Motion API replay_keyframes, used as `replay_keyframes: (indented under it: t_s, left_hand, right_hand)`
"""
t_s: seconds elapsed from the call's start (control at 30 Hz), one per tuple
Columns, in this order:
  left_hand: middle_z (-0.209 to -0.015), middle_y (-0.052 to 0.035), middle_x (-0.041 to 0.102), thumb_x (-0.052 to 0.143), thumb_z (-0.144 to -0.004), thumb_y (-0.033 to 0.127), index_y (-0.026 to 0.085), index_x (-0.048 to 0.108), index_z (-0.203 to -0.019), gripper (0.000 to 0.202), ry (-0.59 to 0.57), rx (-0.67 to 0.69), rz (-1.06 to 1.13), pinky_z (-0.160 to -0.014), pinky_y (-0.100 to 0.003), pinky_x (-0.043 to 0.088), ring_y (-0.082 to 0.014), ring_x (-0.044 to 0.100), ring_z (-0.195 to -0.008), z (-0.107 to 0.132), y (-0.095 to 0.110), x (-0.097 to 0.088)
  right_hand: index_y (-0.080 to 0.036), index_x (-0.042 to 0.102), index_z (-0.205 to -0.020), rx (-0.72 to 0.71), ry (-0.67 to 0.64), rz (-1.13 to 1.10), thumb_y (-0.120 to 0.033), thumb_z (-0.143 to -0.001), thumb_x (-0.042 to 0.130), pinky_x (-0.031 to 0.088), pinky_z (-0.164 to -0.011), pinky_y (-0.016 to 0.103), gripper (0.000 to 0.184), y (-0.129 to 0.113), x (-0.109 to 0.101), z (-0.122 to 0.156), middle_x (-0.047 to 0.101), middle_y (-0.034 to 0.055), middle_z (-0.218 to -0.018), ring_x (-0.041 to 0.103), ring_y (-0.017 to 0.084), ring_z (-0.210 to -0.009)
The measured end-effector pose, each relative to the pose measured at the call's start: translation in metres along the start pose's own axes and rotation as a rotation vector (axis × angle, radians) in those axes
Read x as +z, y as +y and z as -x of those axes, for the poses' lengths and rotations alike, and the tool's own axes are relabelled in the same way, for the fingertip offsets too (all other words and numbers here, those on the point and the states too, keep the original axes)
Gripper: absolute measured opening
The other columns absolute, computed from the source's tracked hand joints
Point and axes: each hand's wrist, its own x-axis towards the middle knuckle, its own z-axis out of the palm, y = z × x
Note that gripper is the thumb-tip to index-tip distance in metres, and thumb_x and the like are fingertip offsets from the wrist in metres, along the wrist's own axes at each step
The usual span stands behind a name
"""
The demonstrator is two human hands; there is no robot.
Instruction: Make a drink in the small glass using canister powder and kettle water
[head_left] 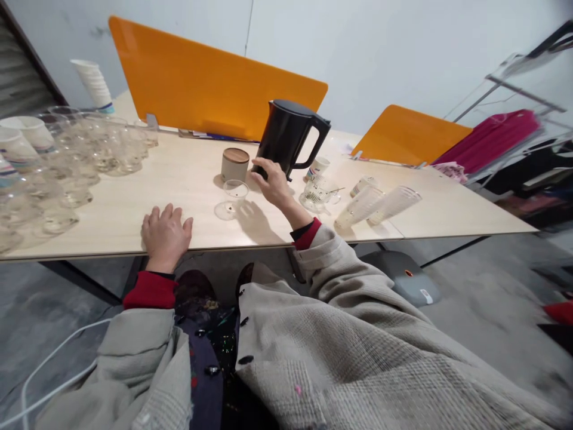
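My left hand lies on the table near its front edge, fingers apart, holding nothing. Above the tabletop, my right hand is raised with its fingers curved and parted, and I see nothing in it. Just left of it stands a clear plastic cup with a few dark bits in it. Behind that cup is a grey canister with a wooden lid. A black electric kettle rises behind my right hand, which overlaps its lower part. To the right sits a glass cup with a handle, with dark bits inside.
Many clear plastic cups and several paper cups crowd the table's left side. Stacked plastic cups lean at the right. Orange dividers line the back. A grey stool stands below the table.
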Motion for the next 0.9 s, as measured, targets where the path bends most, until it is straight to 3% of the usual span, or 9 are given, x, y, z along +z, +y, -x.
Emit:
replay_keyframes:
  t_s: [0.17, 0.23, 0.33, 0.5, 0.73, 0.9]
  left_hand:
    - [-0.162, -0.0195, 0.065, 0.047, -0.107, 0.042, 0.017, 0.075, -0.138, 0.048, 0.023, 0.014, 0.01, -0.13, -0.07, 0.034, -0.0468, 0.046, -0.158, 0.002, 0.001, 0.0]
    - [-0.163, -0.0194, 0.065, 0.049, -0.107, 0.041, 0.017, 0.075, -0.139, 0.048, 0.03, -0.001, 0.023, -0.131, -0.069, 0.033, -0.0466, 0.046, -0.159, 0.003, 0.002, 0.0]
    - [-0.163, -0.0202, 0.065, 0.051, -0.106, 0.041, 0.017, 0.075, -0.141, 0.049, 0.036, -0.015, 0.037, -0.131, -0.07, 0.033, -0.0477, 0.047, -0.159, 0.005, 0.003, 0.001]
    - [-0.16, -0.0154, 0.069, 0.052, -0.105, 0.042, 0.021, 0.076, -0.14, 0.047, 0.067, -0.029, 0.002, -0.13, -0.066, 0.036, -0.0453, 0.051, -0.157, 0.007, 0.005, 0.003]
    - [-0.162, -0.0164, 0.068, 0.052, -0.105, 0.042, 0.019, 0.076, -0.14, 0.049, 0.039, -0.036, -0.009, -0.13, -0.064, 0.038, -0.0457, 0.052, -0.157, 0.007, 0.006, 0.0]
    - [-0.161, -0.016, 0.068, 0.053, -0.105, 0.042, 0.02, 0.077, -0.14, 0.048, 0.037, -0.025, -0.01, -0.13, -0.064, 0.038, -0.0454, 0.051, -0.157, 0.005, 0.005, -0.002]
  right_hand:
    - [-0.015, 0.06, -0.158, 0.171, -0.043, 0.012, -0.075, -0.102, 0.063, 0.041, -0.133, 0.063, 0.082, 0.015, 0.018, -0.051, 0.062, 0.0239, -0.164, 0.057, 0.041, -0.156]
    - [-0.013, 0.058, -0.16, 0.223, -0.058, -0.004, -0.082, -0.096, 0.068, 0.037, -0.135, 0.064, 0.095, 0.016, 0.032, -0.066, 0.057, 0.0267, -0.168, 0.052, 0.043, -0.16]
    - [-0.012, 0.058, -0.161, 0.286, -0.068, -0.055, -0.075, -0.089, 0.079, 0.035, -0.137, 0.062, 0.098, 0.016, 0.054, -0.079, 0.054, 0.0273, -0.17, 0.048, 0.042, -0.162]
    - [-0.016, 0.065, -0.152, 0.305, -0.052, -0.11, -0.054, -0.084, 0.086, 0.044, -0.132, 0.06, 0.081, 0.018, 0.076, -0.082, 0.063, 0.0241, -0.159, 0.059, 0.04, -0.151]
    - [-0.01, 0.06, -0.156, 0.389, 0.006, -0.033, -0.043, -0.085, 0.085, 0.047, -0.128, 0.054, 0.082, 0.015, 0.062, -0.075, 0.066, 0.0244, -0.153, 0.063, 0.037, -0.146]
    - [-0.011, 0.061, -0.156, 0.284, 0.127, -0.006, -0.055, -0.088, 0.086, 0.048, -0.129, 0.059, 0.085, 0.03, 0.027, -0.055, 0.067, 0.0245, -0.149, 0.065, 0.039, -0.143]
